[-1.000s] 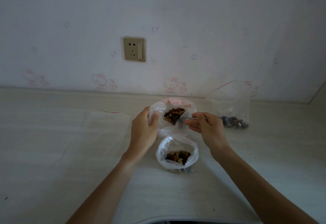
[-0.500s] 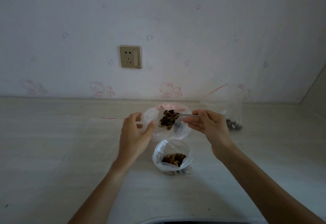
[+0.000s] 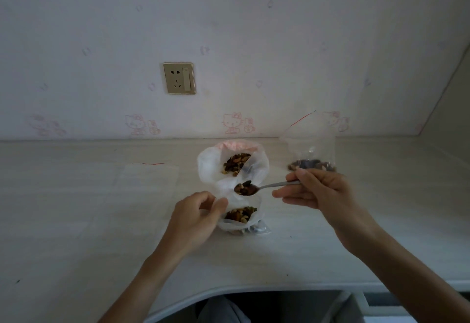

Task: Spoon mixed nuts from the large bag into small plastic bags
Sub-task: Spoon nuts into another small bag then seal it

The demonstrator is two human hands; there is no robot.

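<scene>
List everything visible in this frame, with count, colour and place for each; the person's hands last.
large bag: 1, white, open, mid-table near wall, nuts inside
small bag: 1, clear, open, in front of large bag, partly filled
spoon: 1, metal, loaded with nuts, above small bag
filled zip bag: 1, clear, red strip, right, upright
empty zip bag: 1, clear, flat, left
wall socket: 1, gold, wall
left hand: at small bag's rim
right hand: holds spoon

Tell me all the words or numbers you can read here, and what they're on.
There are none to read.
Wall: only faint pink cartoon cat pictures, no letters.
Socket: no lettering shows.
Bags: only a red strip along the top, no print.
</scene>
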